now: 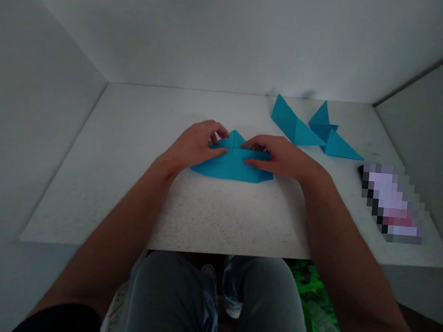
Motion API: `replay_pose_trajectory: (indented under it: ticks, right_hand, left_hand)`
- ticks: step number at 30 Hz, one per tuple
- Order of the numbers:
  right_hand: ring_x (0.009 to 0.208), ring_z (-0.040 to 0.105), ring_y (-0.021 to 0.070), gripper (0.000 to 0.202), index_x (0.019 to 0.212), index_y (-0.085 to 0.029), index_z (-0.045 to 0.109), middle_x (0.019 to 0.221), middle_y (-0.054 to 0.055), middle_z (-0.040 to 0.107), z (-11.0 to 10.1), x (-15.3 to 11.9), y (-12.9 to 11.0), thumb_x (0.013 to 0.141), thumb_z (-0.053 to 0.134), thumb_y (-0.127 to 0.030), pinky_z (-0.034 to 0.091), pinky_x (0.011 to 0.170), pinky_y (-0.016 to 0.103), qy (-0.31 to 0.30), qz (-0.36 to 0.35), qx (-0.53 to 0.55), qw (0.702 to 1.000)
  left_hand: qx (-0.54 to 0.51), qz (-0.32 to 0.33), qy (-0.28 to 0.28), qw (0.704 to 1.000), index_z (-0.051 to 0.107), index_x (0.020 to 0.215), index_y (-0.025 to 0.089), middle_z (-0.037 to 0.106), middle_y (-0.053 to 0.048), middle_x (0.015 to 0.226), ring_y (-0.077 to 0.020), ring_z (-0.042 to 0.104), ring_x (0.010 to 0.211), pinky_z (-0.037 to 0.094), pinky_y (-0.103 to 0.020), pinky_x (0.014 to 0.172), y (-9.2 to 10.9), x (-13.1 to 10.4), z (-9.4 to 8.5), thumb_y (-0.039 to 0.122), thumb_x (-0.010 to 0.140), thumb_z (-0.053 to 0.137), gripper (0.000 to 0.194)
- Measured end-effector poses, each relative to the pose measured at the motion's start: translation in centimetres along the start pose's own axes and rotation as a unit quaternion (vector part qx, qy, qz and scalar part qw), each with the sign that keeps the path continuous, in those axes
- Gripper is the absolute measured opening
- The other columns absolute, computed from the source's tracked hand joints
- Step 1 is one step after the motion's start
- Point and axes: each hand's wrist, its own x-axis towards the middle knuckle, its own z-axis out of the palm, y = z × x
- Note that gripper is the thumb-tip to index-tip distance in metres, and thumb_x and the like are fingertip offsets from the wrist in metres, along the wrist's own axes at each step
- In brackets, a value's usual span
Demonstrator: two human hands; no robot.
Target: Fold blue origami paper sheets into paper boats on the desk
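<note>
A partly folded sheet of blue paper [236, 170] lies near the middle of the white table, with a pointed peak at its far side and a crease down its centre. On its left part rests my left hand [201, 142], the thumb along the near face and the fingers curled over the far edge. My right hand [280, 154] holds the right part in much the same way, thumb in front and fingers bent behind. Some fingertips are hidden by the paper and the hands themselves.
Beyond my right hand stand two folded blue paper pieces, one [293, 123] on the left and one [327, 131] on the right. A pixelated phone-like object [391, 201] lies at the right. Walls enclose the table [99, 186]; a green bag [315, 308] is below its edge.
</note>
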Motion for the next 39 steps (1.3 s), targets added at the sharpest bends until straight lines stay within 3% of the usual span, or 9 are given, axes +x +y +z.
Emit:
replay_pose_trajectory:
  ticks: [8,11,16,21,23,26,28,32,39]
  right_hand:
    - [0.107,0.068,0.0355,0.047,0.124,-0.024,0.079,0.123,0.015,0.071,0.0,-0.1,2.2,0.091,0.086,-0.055,0.056,0.095,0.049,0.067,0.046,-0.059,0.995]
    - [0.108,0.067,0.0362,0.055,0.122,-0.022,0.077,0.124,0.017,0.069,0.6,0.2,2.1,0.087,0.088,-0.062,0.053,0.096,0.049,0.070,0.038,-0.074,0.994]
    - [0.109,0.063,0.0361,0.061,0.113,-0.022,0.075,0.120,0.016,0.069,1.3,0.8,1.6,0.081,0.090,-0.072,0.049,0.097,0.048,0.073,0.014,-0.078,0.994]
    - [0.087,0.063,0.0258,0.039,0.097,-0.024,0.070,0.094,0.007,0.072,0.2,0.4,1.2,0.092,0.081,-0.061,0.049,0.083,0.040,0.063,0.030,0.022,0.997]
    - [0.086,0.064,0.0247,0.034,0.099,-0.026,0.070,0.093,0.005,0.072,-0.4,0.2,1.0,0.097,0.077,-0.059,0.051,0.082,0.040,0.145,0.025,0.042,0.988]
    - [0.094,0.066,0.0270,0.030,0.106,-0.029,0.072,0.099,0.005,0.072,-1.0,0.0,0.8,0.100,0.073,-0.059,0.055,0.090,0.046,0.301,-0.013,0.028,0.953]
    - [0.101,0.068,0.0298,0.031,0.110,-0.031,0.074,0.105,0.006,0.073,-1.3,-0.2,0.6,0.099,0.075,-0.060,0.055,0.097,0.050,0.338,-0.050,0.013,0.940]
    - [0.113,0.070,0.0347,0.037,0.113,-0.033,0.081,0.114,0.007,0.077,-2.1,-0.9,0.2,0.090,0.085,-0.062,0.051,0.109,0.057,0.250,-0.099,-0.012,0.963]
    - [0.098,0.073,0.0264,0.042,0.109,-0.028,0.088,0.108,0.008,0.081,-2.1,-0.8,0.6,0.105,0.064,-0.062,0.055,0.090,0.042,0.043,-0.090,0.091,0.991]
  left_hand:
    - [0.109,-0.015,0.022,0.994,0.071,0.120,0.021,0.067,-0.014,0.131,-0.0390,0.064,0.123,0.050,-0.053,0.111,-0.8,-0.1,0.2,0.073,0.066,0.098,0.080]
    - [0.110,-0.015,0.012,0.994,0.071,0.117,0.021,0.065,-0.015,0.134,-0.0409,0.063,0.127,0.048,-0.056,0.114,-0.6,-0.1,0.3,0.076,0.065,0.097,0.080]
    - [0.024,0.005,-0.037,0.999,0.070,0.111,0.022,0.073,-0.010,0.118,-0.0330,0.069,0.111,0.055,-0.050,0.104,-0.2,0.0,0.3,0.068,0.069,0.096,0.067]
    - [-0.108,0.006,-0.058,0.993,0.066,0.133,0.024,0.078,-0.005,0.106,-0.0241,0.073,0.093,0.058,-0.037,0.084,-0.4,-0.2,0.1,0.055,0.076,0.092,0.069]
    - [-0.085,0.016,-0.002,0.996,0.070,0.129,0.024,0.079,-0.004,0.107,-0.0239,0.074,0.094,0.058,-0.036,0.084,-0.4,-0.1,0.2,0.050,0.079,0.088,0.059]
    - [-0.050,0.053,0.161,0.984,0.076,0.112,0.023,0.080,-0.004,0.105,-0.0235,0.074,0.098,0.058,-0.035,0.088,-0.1,0.1,0.6,0.039,0.091,0.078,0.027]
    - [-0.042,0.094,0.241,0.965,0.079,0.107,0.025,0.082,-0.005,0.107,-0.0233,0.075,0.103,0.057,-0.037,0.095,0.1,0.2,0.8,0.032,0.097,0.073,0.014]
    - [0.001,0.145,0.231,0.962,0.085,0.108,0.032,0.083,-0.004,0.114,-0.0251,0.073,0.110,0.053,-0.044,0.107,-0.3,0.4,0.8,0.028,0.096,0.078,0.014]
    - [0.072,0.094,-0.007,0.993,0.090,0.112,0.038,0.077,-0.005,0.128,-0.0305,0.065,0.119,0.044,-0.054,0.113,-1.6,0.3,0.2,0.025,0.084,0.082,0.032]
